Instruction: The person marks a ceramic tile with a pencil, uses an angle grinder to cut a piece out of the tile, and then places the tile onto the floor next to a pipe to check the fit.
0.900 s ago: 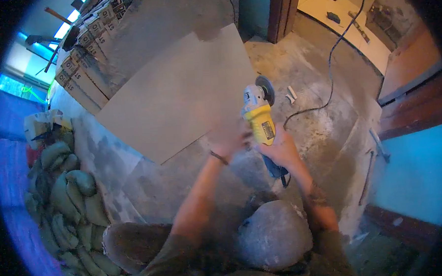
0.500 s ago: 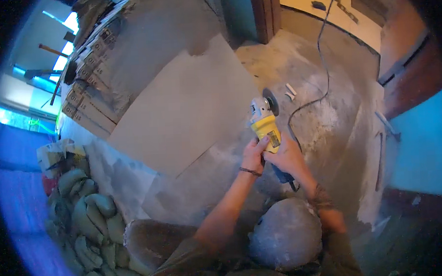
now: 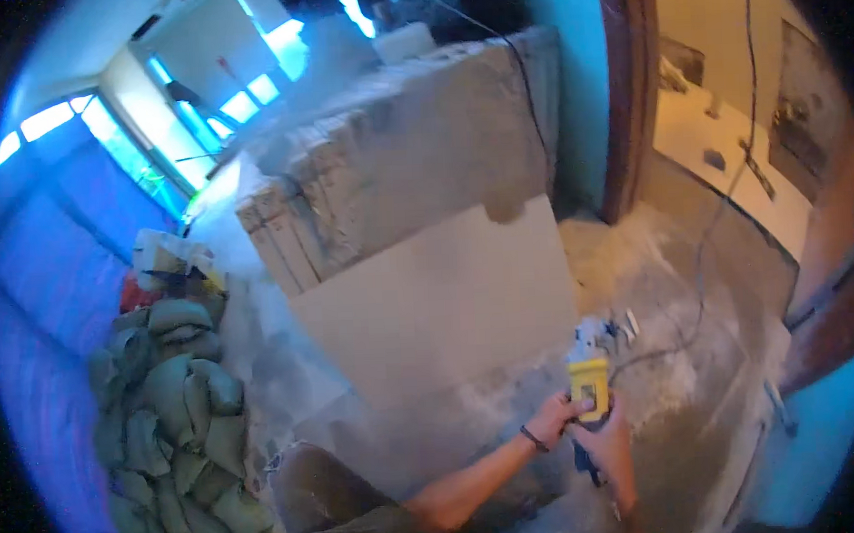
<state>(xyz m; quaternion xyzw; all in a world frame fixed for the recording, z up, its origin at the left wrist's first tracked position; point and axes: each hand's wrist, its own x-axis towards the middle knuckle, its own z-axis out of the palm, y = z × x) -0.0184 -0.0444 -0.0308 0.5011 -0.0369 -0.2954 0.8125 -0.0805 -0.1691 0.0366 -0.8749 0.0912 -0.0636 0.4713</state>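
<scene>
Angle grinder (image 3: 589, 378): one — yellow body
Left hand (image 3: 558, 419): fingers clamped on the grinder
Right hand (image 3: 610, 443): fingers clamped there too
Pale slab (image 3: 448, 308): one — notched edge

Both hands (image 3: 554, 421) gripping yellow grinder (image 3: 588, 379) — pale board (image 3: 439, 314) beyond.

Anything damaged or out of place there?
The pale slab has a rounded notch in its far edge, breaking the straight line; cut or broken, I can't tell. Loose scraps lie on the dusty floor by the grinder.
</scene>
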